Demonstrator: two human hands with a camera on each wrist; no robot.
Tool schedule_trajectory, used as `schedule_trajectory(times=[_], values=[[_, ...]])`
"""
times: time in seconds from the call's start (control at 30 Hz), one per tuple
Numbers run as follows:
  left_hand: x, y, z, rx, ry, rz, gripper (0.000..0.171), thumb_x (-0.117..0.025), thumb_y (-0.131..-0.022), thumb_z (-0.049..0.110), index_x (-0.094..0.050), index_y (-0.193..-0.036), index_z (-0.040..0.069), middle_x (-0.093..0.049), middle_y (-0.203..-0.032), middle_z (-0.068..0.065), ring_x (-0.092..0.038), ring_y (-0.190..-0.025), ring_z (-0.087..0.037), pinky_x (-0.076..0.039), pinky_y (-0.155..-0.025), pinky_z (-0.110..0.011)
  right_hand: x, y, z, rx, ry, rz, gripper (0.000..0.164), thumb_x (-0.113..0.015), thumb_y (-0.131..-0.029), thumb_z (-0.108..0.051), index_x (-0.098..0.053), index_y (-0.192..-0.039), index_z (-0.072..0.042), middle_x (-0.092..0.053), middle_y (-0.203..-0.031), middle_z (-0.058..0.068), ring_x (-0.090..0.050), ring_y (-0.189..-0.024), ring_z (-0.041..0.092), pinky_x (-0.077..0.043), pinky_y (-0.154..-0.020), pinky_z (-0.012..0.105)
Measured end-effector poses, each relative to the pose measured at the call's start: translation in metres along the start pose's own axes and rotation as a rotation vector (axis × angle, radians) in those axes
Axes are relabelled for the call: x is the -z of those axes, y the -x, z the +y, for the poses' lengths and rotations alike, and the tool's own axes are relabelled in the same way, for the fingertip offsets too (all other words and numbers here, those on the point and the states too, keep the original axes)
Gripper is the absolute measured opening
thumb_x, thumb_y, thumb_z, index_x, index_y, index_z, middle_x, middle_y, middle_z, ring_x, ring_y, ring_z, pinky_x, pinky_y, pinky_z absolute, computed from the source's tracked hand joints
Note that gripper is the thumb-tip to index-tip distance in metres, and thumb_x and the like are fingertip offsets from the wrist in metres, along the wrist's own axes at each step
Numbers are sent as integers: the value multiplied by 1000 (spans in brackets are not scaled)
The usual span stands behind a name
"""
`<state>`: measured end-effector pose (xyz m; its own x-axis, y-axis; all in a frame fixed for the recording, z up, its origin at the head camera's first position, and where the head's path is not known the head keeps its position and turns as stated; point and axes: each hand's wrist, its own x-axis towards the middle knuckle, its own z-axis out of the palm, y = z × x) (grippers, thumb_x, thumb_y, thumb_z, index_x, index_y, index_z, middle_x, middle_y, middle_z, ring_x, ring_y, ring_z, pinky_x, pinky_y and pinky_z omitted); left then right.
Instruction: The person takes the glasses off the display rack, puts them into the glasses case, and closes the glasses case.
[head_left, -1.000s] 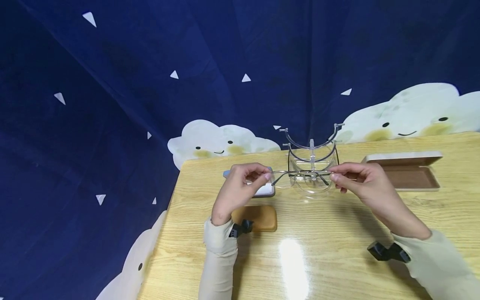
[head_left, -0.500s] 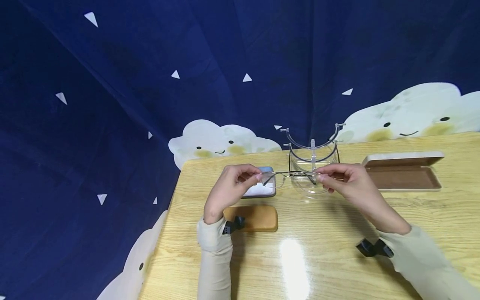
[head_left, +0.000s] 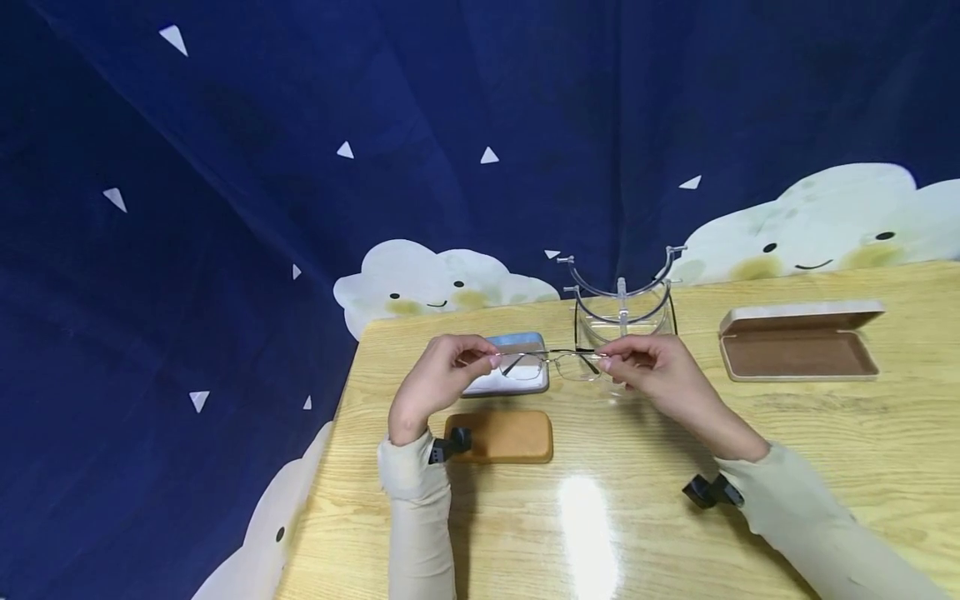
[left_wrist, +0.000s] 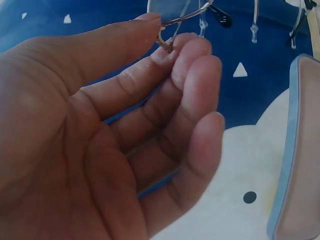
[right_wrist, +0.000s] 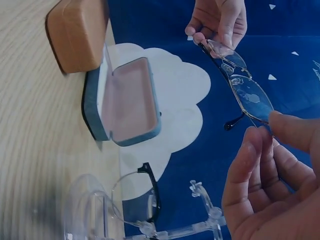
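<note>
A pair of thin metal-framed eyeglasses is held level between two hands, its lenses facing the wearer of the head camera. My left hand pinches one end of the frame between thumb and fingertips. At the other end my right hand has the same kind of pinch, close to the hinge. Dark temple tips show behind the lenses. In the head view the glasses overlap an open blue glasses case, which the right wrist view shows with a pink lining.
A transparent display stand with black-framed glasses on it stands at the back. An orange-brown case lies in front of the blue one. Farther right sits an open pale case with a brown inside.
Both hands have moved left with the eyeglasses, from in front of the display stand to over the blue case. The pinch at each end looks unchanged.
</note>
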<state>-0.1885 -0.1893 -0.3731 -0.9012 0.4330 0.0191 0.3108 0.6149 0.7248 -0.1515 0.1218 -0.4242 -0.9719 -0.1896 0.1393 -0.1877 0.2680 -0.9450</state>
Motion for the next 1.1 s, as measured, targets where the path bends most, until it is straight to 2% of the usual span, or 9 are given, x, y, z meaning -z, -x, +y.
schedule_trajectory(times=[0.3,0.5,0.67,0.87,1.1], values=[[6,-1,-14,48,-10,-25,18,-69,-100,15,-78,-110,2,-79,-102,-10,-72,-90,-14,-56,-80,-24,-16,-8,6,-29,-13,-17,23,-75,-96,-12,-76,-113,3,-75,-84,6,-66,-68,3,-56,-57,25],[9,-1,-26,110,17,-34,19,-69,-101,13,-78,-110,1,-79,-104,-12,-71,-90,-15,-54,-76,-24,-31,-16,15,-32,4,-21,22,-73,-96,-10,-76,-114,4,-75,-84,10,-64,-68,3,-56,-58,26],[10,-3,-36,168,39,-33,19,-69,-100,13,-78,-111,0,-79,-103,-14,-70,-88,-20,-52,-72,-23,-43,-23,23,-29,29,9,20,-73,-96,-8,-77,-111,4,-76,-83,12,-65,-65,6,-53,-56,23],[13,-3,-47,224,58,-38,21,-69,-100,12,-77,-114,-2,-78,-106,-19,-73,-94,-29,-58,-80,-29,-57,-32,28,-28,44,32,20,-74,-95,-8,-77,-111,4,-76,-79,10,-63,-58,12,-51,-52,23],[15,-3,-63,264,76,-35,22,-70,-99,11,-77,-115,-2,-78,-105,-17,-68,-88,-16,-53,-76,-21,-74,-42,34,-26,68,50,17,-75,-93,-5,-77,-108,4,-75,-80,14,-60,-61,8,-48,-54,20]])
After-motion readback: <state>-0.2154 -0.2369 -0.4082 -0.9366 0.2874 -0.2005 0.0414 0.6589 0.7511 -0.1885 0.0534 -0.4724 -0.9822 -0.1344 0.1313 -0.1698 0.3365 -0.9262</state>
